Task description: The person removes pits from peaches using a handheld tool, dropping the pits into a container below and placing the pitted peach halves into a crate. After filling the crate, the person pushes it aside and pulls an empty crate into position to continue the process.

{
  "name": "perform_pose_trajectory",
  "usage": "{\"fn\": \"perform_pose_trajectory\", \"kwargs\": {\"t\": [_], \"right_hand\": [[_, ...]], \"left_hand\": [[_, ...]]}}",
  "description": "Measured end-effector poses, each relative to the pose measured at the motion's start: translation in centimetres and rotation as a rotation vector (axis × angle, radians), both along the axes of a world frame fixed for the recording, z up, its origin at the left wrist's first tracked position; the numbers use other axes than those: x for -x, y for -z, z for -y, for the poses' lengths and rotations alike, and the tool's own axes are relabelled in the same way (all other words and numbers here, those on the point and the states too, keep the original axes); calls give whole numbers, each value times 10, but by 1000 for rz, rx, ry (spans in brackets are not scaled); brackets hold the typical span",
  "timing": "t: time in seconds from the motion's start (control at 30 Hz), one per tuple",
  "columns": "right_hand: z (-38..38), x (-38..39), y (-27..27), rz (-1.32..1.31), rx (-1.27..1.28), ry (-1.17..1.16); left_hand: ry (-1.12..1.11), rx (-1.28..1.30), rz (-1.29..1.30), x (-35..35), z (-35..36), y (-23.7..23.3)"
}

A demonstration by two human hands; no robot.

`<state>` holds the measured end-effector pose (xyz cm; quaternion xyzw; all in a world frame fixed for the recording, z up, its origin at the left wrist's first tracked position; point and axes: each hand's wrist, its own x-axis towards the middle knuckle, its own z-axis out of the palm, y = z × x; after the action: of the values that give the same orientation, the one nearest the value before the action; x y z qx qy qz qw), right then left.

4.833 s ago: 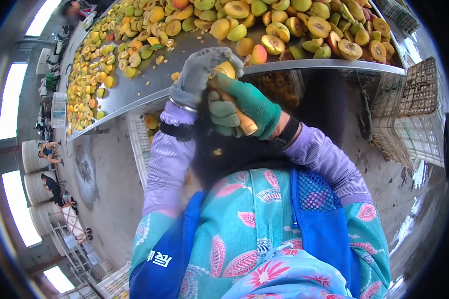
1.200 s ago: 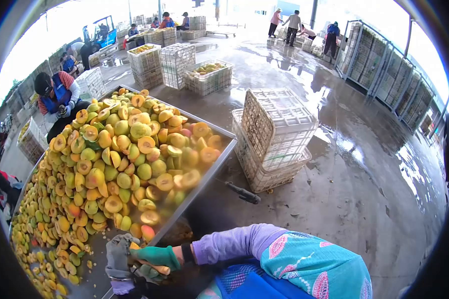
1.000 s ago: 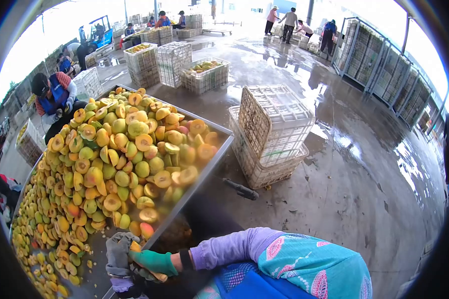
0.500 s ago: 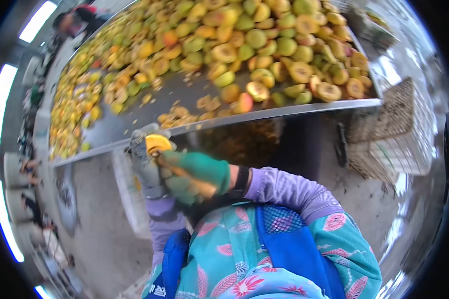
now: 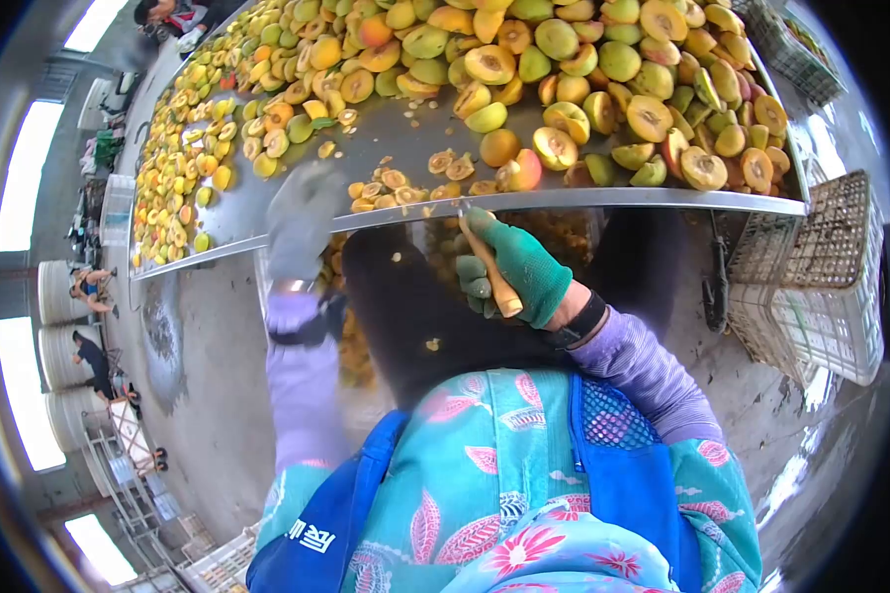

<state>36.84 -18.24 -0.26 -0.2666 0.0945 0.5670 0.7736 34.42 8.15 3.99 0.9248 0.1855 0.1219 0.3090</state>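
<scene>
My right hand point(image 5: 519, 269), in a green glove, is closed round a wooden-handled tool point(image 5: 489, 265); its small tip points up at the table's front edge. My left hand point(image 5: 309, 212), in a grey glove, is smeared by motion over the front edge of the metal table point(image 5: 366, 148), and its fingers cannot be made out. Many halved yellow-green fruits point(image 5: 489, 64) are heaped on the table. Small cut pieces point(image 5: 394, 180) lie along the edge between my hands.
White plastic crates point(image 5: 811, 277) stand to the right on the floor, with another crate point(image 5: 786, 49) behind. Below the table edge, between my legs, is more fruit point(image 5: 504, 237). A person point(image 5: 173, 15) is at the far left corner; others point(image 5: 94, 361) are at the left.
My hands have parted: the left moved up to the table edge, the right moved away rightward with the tool. The fruit piece seen in my left hand is no longer visible there.
</scene>
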Motion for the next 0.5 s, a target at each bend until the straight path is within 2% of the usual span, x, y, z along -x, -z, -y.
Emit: {"fn": "perform_pose_trajectory", "kwargs": {"t": [0.07, 0.1, 0.17, 0.23, 0.27, 0.33, 0.43, 0.47, 0.5], "right_hand": [[6, -2, 8, -44, -91, 111], [9, -3, 10, -64, -142, 172], [21, -7, -3, -64, 54, 301], [32, -11, -7, -25, 158, 371], [33, -15, -8, -9, 211, 443], [38, -27, 7, 315, 277, 514], [31, -59, 22, 686, 467, 572], [24, -65, 22, 823, 583, 483], [17, -68, 22, 963, 697, 390]], "left_hand": [[237, 56, -155, -59, 62, -13], [395, -264, -188, -88, 91, -14], [524, -438, -333, -139, 112, 31], [696, -485, -448, -176, 115, 48], [722, -410, -408, -172, 116, 43], [752, -267, -346, -147, 106, 26], [631, 168, -232, -105, 78, 25], [619, 552, -169, -90, 71, 29], [686, 455, 47, -79, 66, 35]]}}
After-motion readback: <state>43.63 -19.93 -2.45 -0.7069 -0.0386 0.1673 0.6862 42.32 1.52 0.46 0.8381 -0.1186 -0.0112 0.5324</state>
